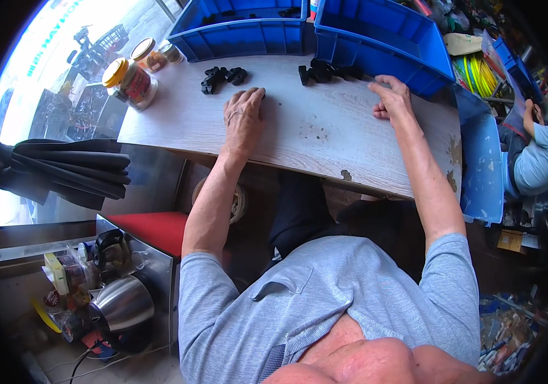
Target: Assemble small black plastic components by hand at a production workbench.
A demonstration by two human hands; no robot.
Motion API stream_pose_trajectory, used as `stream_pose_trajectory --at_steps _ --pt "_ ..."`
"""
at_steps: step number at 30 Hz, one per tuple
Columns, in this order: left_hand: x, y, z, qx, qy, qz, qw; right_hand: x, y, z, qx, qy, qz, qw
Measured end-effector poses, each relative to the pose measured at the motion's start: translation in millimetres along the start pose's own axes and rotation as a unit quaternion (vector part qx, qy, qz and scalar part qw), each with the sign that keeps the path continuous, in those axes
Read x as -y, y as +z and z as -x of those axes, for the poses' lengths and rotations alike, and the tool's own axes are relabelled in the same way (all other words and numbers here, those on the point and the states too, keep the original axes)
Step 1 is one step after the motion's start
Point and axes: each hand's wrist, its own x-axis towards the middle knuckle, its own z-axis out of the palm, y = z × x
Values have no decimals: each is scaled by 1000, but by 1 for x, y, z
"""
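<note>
My left hand (244, 120) rests on the pale wood-grain table (312, 115), its fingers curled down and close together. A dark bit shows by its fingertips, too small to name. Just beyond that hand lies a small cluster of black plastic parts (213, 79). My right hand (392, 99) hovers or rests near the table's right side, fingers apart and partly bent, with nothing seen in them. Its index finger points toward a row of black plastic parts (326, 72) in front of the right blue bin (376, 59).
The left blue bin (242, 42) holds some black parts. Jars with lids (134, 86) stand at the table's far left corner. A light blue tub (484, 169) adjoins the right edge. A metal kettle (124, 304) sits lower left. Another person (538, 160) is at far right.
</note>
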Motion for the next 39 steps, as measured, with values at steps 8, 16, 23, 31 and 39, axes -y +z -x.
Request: stream_pose_trajectory --at_steps 8,16,23,31,39 --pt "23 1 0 -28 -53 50 997 15 33 -12 -4 -48 81 995" --pt "4 -17 13 -10 22 -30 999 9 37 -19 -9 -41 119 992" --pt "-23 -4 11 -4 -69 121 990 10 34 -12 23 -9 148 989" --pt "-89 32 -15 -1 -227 420 879 5 36 -11 35 -40 128 990" --pt "-107 74 -29 -1 -276 597 753 -12 32 23 120 31 -86 989"
